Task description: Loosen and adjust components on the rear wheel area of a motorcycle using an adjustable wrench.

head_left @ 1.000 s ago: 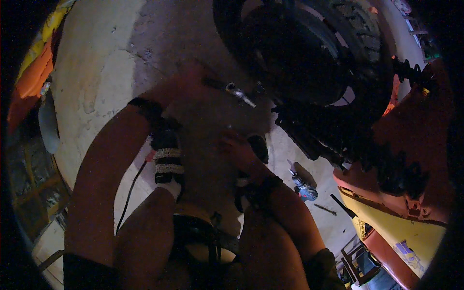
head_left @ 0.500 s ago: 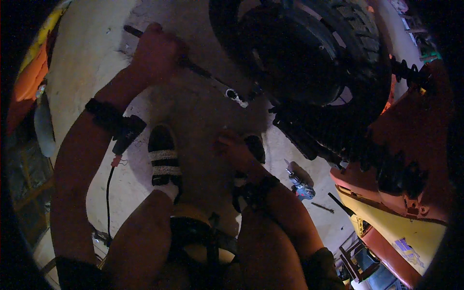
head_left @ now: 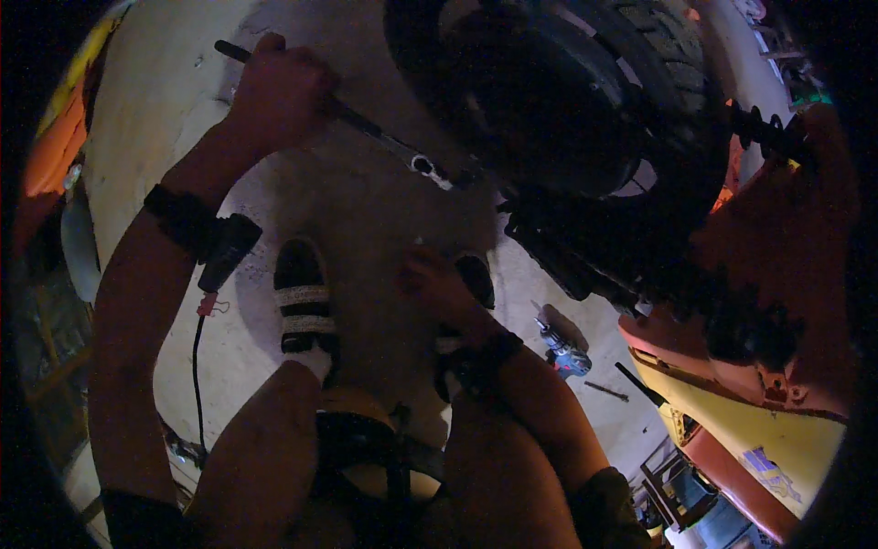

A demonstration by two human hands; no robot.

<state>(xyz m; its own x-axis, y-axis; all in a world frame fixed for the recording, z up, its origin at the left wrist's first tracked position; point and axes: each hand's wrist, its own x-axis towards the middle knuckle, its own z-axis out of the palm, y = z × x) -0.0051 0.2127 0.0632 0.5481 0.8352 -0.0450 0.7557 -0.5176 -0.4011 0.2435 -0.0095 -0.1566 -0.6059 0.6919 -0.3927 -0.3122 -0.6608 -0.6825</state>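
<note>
My left hand (head_left: 282, 96) is closed round the long handle of a ratchet wrench (head_left: 377, 134). Its shiny head points at the hub side of a large black wheel (head_left: 540, 101) with a knobbly tyre. Whether the wrench head is seated on a fastener is too dark to tell. My right hand (head_left: 437, 285) holds nothing that shows; its fingers are loosely apart above the floor, beside my right shoe (head_left: 476, 277). Each wrist wears a dark strap, and the left strap carries a small black device (head_left: 229, 252) with a cable.
A blue and black cordless drill (head_left: 563, 348) lies on the concrete floor (head_left: 549, 430), with a thin metal rod (head_left: 606, 392) beside it. Right of the wheel are a coil spring (head_left: 768, 133) and red and yellow body panels (head_left: 732, 403). Orange material (head_left: 55, 165) stands at the far left.
The view has shifted slightly. My left hand keeps its grip on the wrench, which still points at the wheel. My right hand's fingers have bent a little near the shoe.
</note>
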